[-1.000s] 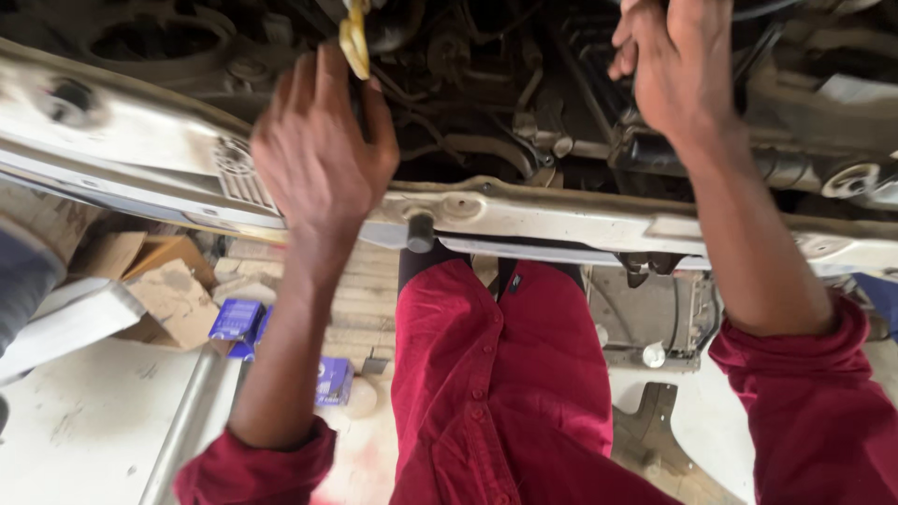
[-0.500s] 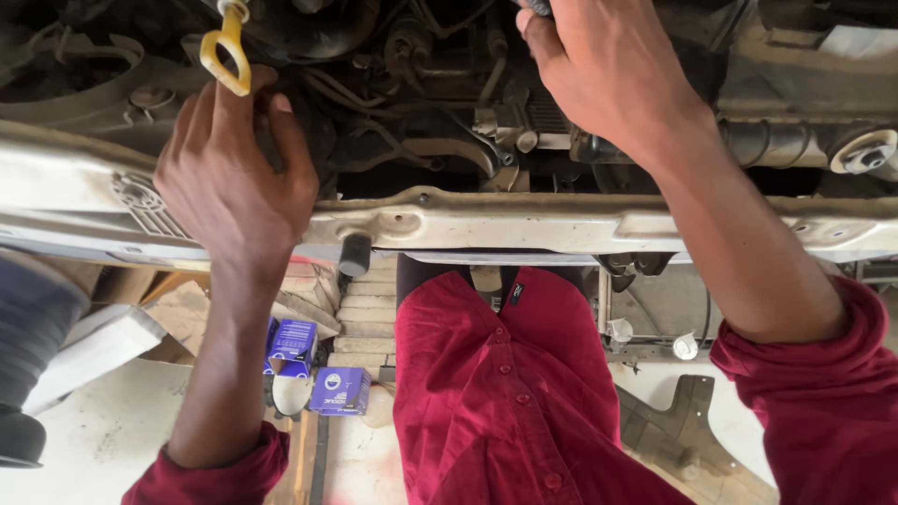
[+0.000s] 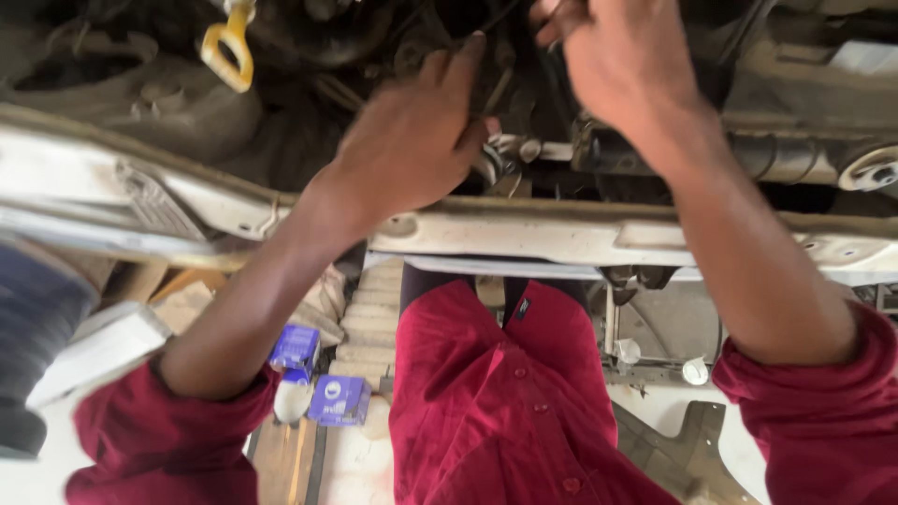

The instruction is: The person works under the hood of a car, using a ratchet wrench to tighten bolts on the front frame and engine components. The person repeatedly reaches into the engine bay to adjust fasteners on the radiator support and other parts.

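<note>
I lean over a car's engine bay behind a white front crossmember (image 3: 524, 234). My left hand (image 3: 412, 140) reaches into the bay's middle, fingers apart, touching a metal fitting (image 3: 500, 159) among dark hoses. My right hand (image 3: 617, 56) is higher, at the top edge, fingers curled around a thin dark part; what it grips is hidden. A yellow dipstick loop (image 3: 229, 51) stands at the upper left, away from both hands. Both sleeves and my shirt are dark red.
Blue small boxes (image 3: 323, 379) and a white cap lie on the floor below, beside cardboard and wood planks (image 3: 374, 318). A dark corrugated hose (image 3: 33, 346) is at the left edge. A black cylinder and pulley (image 3: 870, 173) sit at the right of the bay.
My left hand left the yellow dipstick area and moved right into the middle of the bay. My right hand shifted slightly higher. The view moved closer.
</note>
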A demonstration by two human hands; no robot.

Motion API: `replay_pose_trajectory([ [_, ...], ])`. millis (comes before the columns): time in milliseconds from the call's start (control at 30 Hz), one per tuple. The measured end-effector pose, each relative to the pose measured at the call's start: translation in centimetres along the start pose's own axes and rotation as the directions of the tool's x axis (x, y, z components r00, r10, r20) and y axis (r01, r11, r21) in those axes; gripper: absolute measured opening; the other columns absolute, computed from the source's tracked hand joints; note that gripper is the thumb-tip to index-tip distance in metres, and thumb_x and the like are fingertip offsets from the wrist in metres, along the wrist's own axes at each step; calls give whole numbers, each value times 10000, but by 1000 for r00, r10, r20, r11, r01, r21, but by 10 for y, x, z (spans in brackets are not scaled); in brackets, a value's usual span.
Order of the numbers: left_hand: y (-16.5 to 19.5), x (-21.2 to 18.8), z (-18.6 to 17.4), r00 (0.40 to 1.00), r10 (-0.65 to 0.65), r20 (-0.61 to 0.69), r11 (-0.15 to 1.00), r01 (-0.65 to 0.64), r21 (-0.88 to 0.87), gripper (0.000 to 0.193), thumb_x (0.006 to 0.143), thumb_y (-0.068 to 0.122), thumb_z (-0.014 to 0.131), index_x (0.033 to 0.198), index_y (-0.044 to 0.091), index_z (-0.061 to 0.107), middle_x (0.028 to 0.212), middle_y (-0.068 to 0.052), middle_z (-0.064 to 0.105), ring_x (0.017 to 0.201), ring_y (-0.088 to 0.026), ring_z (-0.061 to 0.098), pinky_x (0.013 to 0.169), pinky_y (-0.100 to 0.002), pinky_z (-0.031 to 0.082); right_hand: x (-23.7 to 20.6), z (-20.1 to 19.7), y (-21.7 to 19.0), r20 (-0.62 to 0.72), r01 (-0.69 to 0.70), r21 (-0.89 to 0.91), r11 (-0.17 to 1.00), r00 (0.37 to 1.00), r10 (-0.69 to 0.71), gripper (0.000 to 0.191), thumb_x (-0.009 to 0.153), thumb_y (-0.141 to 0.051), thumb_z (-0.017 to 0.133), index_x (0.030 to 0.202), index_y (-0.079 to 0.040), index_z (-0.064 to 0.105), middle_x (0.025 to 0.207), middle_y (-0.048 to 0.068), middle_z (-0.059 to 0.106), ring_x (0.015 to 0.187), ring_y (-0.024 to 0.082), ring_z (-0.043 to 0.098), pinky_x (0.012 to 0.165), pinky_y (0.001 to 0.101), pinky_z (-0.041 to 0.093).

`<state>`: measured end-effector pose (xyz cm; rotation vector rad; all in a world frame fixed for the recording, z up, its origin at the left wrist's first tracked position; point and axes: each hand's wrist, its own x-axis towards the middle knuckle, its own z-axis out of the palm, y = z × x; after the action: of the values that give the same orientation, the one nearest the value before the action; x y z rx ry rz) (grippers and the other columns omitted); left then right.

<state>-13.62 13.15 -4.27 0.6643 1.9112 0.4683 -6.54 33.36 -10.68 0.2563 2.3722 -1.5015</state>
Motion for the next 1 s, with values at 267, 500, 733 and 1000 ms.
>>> replay_pose_trajectory([
  [267,17,28,40,987,77,143,993,-90,82,870,1022,384,584,1555,-108,104,1450,-405,440,1112,-503,642,941,-535,514,-11,-23,-16,-11,-31,243,969,999,35,150,1078,74,487,1101,51,634,1046,109,729,883,163,732,792,294,613],
  [500,29,53,33,919,-37,392,942,163,-293,776,981,413,584,1508,-31,230,1075,-258,711,1002,-359,720,865,-457,539,-6,-31,-7,55,-290,423,859,954,295,191,1049,-123,541,1049,-7,693,1013,86,764,752,155,688,704,301,512],
  [733,17,55,47,948,29,317,885,122,-449,404,1006,391,544,1085,2,620,888,-140,679,874,-301,698,781,-445,528,-7,-29,2,197,-410,612,676,907,371,175,1094,-106,551,1096,12,679,1014,126,738,875,227,756,811,351,611],
  [1000,14,51,50,906,-35,421,960,147,-237,386,982,345,495,1030,15,690,988,-195,727,946,-353,704,845,-487,527,0,-23,-23,212,-453,183,872,885,415,201,1037,-177,522,1106,-15,619,961,47,713,925,158,754,716,321,610],
])
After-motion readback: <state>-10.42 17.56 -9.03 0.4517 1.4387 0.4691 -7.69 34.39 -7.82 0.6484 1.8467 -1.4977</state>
